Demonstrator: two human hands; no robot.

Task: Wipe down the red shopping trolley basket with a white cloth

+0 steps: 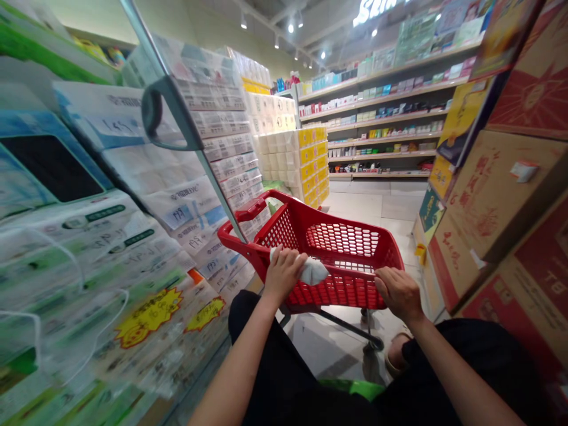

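A red plastic shopping cart with perforated walls stands side-on in front of me, its handle end to the left. My left hand is closed over the near rim, with a crumpled white cloth or wipe under its fingers and sticking out to the right. My right hand has its fingers wrapped over the same rim near the cart's right end. From the handle end a grey metal pole with a grey loop grip rises toward the upper left.
Stacked tissue packs with price signs line the left side. Cardboard cartons are piled close on the right. Shelves of small boxed goods fill the back. Below the cart are its black casters and the pale tile floor.
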